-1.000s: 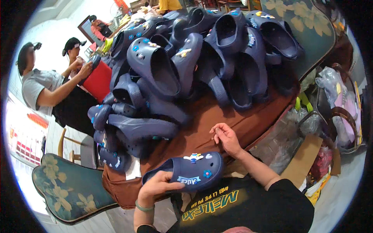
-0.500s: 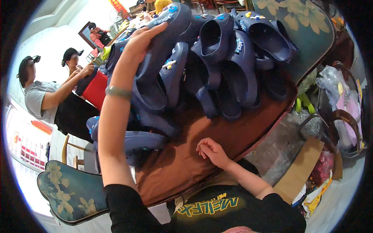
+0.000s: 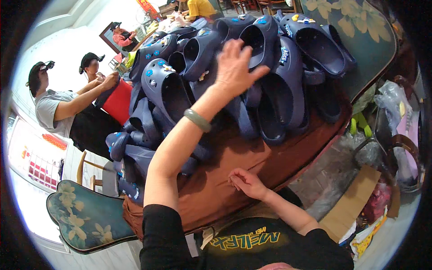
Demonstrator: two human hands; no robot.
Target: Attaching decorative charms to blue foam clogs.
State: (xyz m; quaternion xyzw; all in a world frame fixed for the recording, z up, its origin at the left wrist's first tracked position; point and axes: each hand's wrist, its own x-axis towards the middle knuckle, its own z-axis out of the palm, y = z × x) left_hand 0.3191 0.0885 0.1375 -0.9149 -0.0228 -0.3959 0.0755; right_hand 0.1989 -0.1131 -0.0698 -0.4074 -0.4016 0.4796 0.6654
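Observation:
Navy blue foam clogs [image 3: 153,85] lie in a heap over the far part of the brown-covered table [image 3: 252,157]. Many carry small charms in blue, white and yellow. My left hand [image 3: 236,67] is stretched over the middle of the heap with its fingers spread, holding nothing; a bracelet is on its wrist. Nearest to it is an upright clog [image 3: 270,31] just behind the fingers. Close to the table's near edge, my right hand [image 3: 247,183] hovers with curled fingers and nothing visible in them. Further clogs [image 3: 139,155] are piled at the left edge.
On the left, two people stand, one holding a red thing [image 3: 118,105]. A floral chair back [image 3: 78,218] is at near left, another [image 3: 355,31] at far right. Plastic bags [image 3: 396,108] and a cardboard piece [image 3: 353,202] lie at right.
My left hand has come off a clog at the upper left of the heap and moved right, its fingers now spread. That clog has settled lower among the others. My right hand has barely moved.

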